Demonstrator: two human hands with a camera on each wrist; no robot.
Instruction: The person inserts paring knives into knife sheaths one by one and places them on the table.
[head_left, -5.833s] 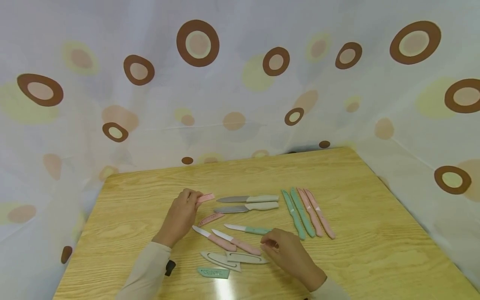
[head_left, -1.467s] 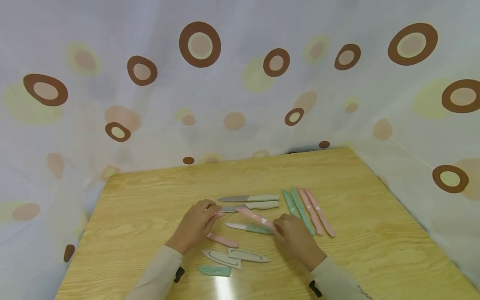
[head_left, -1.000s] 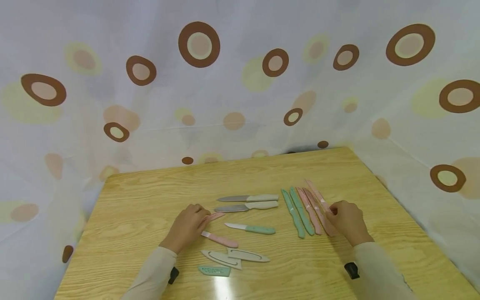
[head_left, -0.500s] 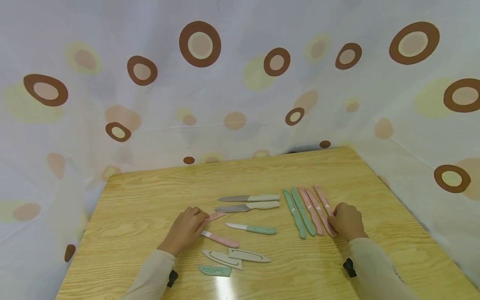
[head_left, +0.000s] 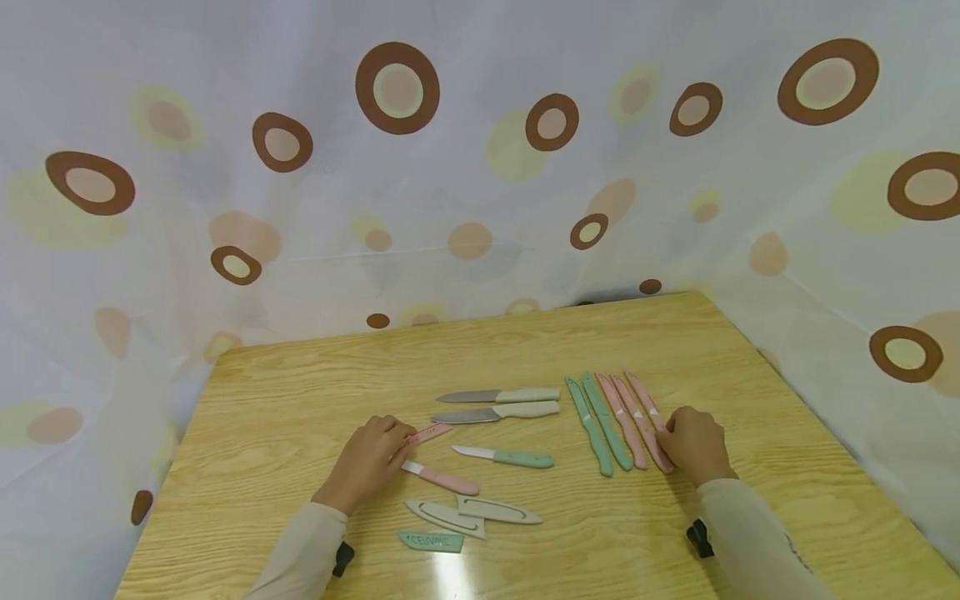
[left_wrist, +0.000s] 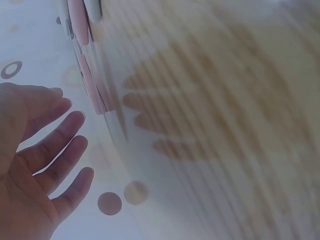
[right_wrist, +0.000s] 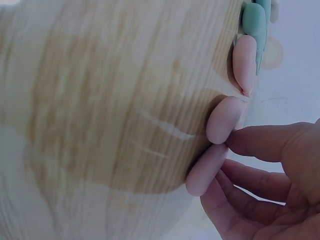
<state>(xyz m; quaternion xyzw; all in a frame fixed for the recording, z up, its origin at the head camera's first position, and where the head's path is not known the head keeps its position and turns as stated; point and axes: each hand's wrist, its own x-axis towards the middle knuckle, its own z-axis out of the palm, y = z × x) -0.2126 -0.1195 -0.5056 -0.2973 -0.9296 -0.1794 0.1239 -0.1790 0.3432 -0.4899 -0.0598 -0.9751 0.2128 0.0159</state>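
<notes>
Closest in, toward the worktop's point(head_left: 562, 546) near edge, there's a green sheath point(head_left: 432, 542). Past it, the left hand point(head_left: 367, 462) covers one end of a pink sheath point(head_left: 432, 432) in the head view, but its wrist view shows loose, parted fingers with a gap to the pink. Nearer the right edge, the right hand point(head_left: 693, 444) pinches the outermost pink knife point(head_left: 642, 396); only the right wrist view really shows its handle point(right_wrist: 205, 174). That knife was mid-worktop a moment ago, now it's lying fifth in the row.
</notes>
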